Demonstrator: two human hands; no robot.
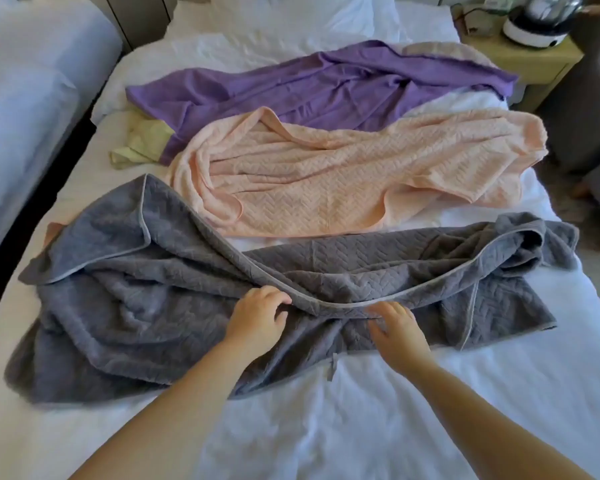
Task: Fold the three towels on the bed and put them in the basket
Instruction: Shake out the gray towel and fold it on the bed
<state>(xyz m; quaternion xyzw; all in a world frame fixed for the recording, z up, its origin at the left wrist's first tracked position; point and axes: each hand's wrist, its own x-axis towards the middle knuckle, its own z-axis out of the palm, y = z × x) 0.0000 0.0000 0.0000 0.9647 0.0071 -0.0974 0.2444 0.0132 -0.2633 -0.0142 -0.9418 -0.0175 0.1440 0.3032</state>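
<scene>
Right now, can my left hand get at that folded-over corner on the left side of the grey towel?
Probably yes. The left hand already rests on the grey towel, and only open towel lies between it and that corner. The right hand is off to the other side.

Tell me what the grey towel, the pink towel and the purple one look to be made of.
Grey towel: thick, soft matte fabric with a raised herringbone weave and lighter piped edging; probably cotton or microfibre. Pink towel: the same embossed herringbone texture, matte, self-coloured hem. Purple towel: smoother, thinner-looking cloth with no clear pattern, falling in soft folds; fibre can't be told.
</scene>
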